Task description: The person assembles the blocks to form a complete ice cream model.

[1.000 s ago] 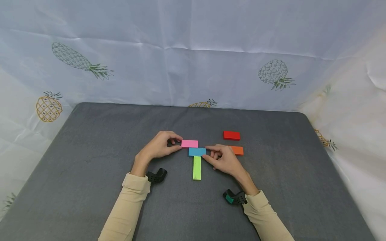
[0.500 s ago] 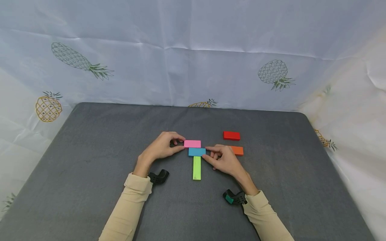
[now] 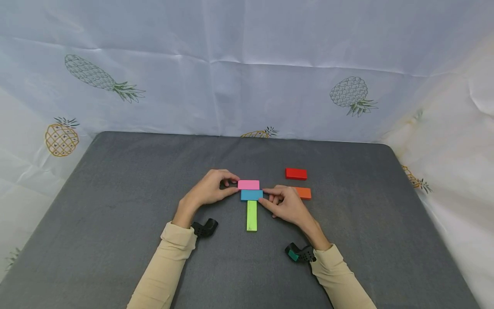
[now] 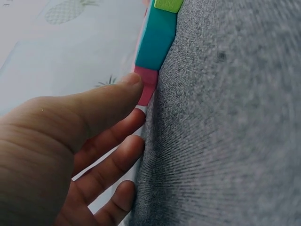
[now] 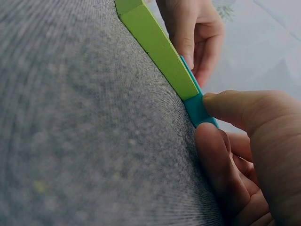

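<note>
My left hand (image 3: 210, 187) is at the left end of a pink rectangular block (image 3: 248, 185), pinching its corners between thumb and forefinger. Directly in front of it lies a blue block (image 3: 251, 195), whose right end my right hand (image 3: 288, 206) pinches with thumb and forefinger. A lime green block (image 3: 251, 216) points toward me from the middle of the blue one, forming a T shape. In the left wrist view the thumb touches the pink block (image 4: 149, 84); the other fingers curve loosely below. In the right wrist view the blue block (image 5: 198, 111) meets the green block's end.
An orange block (image 3: 305, 193) lies just behind my right hand, partly covered by it. Farther back is a red block (image 3: 296, 174). All lie flat on a grey cloth-covered table (image 3: 154, 171), with a pineapple-print curtain (image 3: 247, 86) behind it.
My left hand has slid the pink block to the right along the blue block's far side, so their ends now nearly line up. The right hand and the other blocks have stayed put.
</note>
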`<state>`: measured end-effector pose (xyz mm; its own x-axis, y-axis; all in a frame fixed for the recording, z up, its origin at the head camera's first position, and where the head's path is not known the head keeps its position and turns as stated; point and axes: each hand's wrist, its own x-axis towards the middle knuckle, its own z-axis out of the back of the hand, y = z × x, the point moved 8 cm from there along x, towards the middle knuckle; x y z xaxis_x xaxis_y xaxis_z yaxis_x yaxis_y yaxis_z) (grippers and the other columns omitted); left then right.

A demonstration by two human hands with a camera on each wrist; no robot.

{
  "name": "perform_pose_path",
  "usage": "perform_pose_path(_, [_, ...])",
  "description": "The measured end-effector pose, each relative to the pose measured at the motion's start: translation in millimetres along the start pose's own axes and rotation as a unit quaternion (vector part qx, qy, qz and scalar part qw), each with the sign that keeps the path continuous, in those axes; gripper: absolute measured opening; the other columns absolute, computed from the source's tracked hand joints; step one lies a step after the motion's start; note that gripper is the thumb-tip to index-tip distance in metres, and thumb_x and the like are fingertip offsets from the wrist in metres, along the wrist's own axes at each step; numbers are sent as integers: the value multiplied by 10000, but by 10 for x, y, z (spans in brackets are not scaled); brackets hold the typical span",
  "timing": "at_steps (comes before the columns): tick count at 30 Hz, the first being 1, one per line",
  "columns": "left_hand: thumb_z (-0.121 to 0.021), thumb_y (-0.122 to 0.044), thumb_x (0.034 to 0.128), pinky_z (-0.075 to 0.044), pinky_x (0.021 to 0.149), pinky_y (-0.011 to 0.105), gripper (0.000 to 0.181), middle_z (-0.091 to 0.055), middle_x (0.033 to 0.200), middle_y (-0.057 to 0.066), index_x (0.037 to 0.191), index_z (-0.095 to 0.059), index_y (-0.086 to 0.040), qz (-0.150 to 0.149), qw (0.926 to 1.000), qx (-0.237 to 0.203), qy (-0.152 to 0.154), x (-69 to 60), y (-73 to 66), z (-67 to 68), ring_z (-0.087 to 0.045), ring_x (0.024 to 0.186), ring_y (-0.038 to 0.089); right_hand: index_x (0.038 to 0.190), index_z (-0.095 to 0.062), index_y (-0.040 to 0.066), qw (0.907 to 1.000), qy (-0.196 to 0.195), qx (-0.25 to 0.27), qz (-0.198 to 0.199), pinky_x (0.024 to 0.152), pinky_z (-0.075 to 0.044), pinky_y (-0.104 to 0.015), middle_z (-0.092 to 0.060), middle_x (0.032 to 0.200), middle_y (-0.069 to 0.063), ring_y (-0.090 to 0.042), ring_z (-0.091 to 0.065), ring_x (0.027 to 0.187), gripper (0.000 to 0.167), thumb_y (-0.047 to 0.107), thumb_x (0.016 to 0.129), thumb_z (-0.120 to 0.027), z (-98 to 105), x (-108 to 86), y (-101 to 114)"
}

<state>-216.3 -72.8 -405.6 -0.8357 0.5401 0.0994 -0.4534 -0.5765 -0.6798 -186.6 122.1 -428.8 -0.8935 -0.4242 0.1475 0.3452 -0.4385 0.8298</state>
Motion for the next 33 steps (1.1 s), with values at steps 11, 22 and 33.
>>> perform_pose_path(11, [-759,-144,931,-534,773,305,288,-750,1076,98,1195,-744,-29,-14,10000,-48,27,8,-4,-33,-621,841,133,1162,-751,-38,9999,18,47,-110,523,-507,-241,-636,748,-96,-43,-571,461,312,131,903,-789,-6,-3,-16])
perform_pose_path(22, [-749,-145,940,-527,765,296,290,-748,1082,97,1208,-739,-35,-7,10000,-43,26,16,2,-58,-617,841,132,1161,-753,-34,9999,19,31,-168,506,-504,-246,-629,745,-94,-46,-571,460,313,141,904,-790,-12,-1,-32])
perform_pose_path(33, [-748,-136,939,-532,777,312,281,-749,1092,91,1203,-741,-41,12,10000,-49,-57,25,15,-68,-621,849,136,1143,-762,-30,9999,-14,21,-152,519,-506,-240,-634,731,-86,-38,-573,456,307,150,896,-799,-9,5,-27])
